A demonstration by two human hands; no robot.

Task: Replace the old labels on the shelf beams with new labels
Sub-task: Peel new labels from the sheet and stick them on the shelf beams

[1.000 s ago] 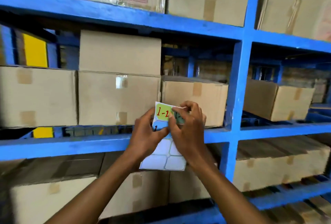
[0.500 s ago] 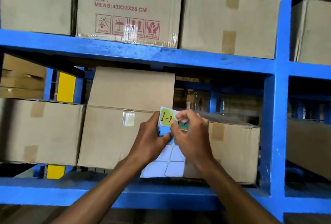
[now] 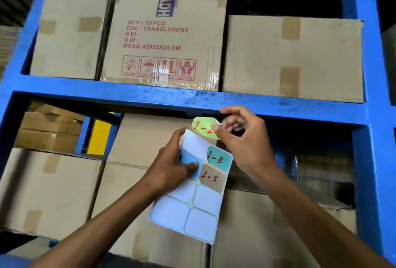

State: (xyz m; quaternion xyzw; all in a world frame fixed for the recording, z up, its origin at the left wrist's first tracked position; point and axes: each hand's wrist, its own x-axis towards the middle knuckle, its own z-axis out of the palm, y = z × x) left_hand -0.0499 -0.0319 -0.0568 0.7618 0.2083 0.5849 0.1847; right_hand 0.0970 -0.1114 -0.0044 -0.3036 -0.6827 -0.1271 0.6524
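Observation:
My left hand (image 3: 171, 166) grips a white label sheet (image 3: 192, 210) by its upper left, thumb on a blue label. The sheet still carries a teal label marked 1-3 (image 3: 218, 159) and a tan one marked 1-5 (image 3: 211, 177). My right hand (image 3: 244, 139) pinches a green label (image 3: 203, 128) with red writing, peeled off and lifted just above the sheet's top edge. The green label hangs just below the blue shelf beam (image 3: 150, 94), which shows no label in view.
Cardboard boxes fill the shelves: a printed box (image 3: 165, 38) and plain ones (image 3: 293, 57) above the beam, more boxes (image 3: 51, 190) behind my hands. A blue upright post (image 3: 375, 117) stands at the right. A yellow panel (image 3: 98, 137) shows behind at left.
The view has tilted up to a higher beam. My right hand has peeled the green label off the sheet and raised it toward the beam; the left hand still holds the sheet.

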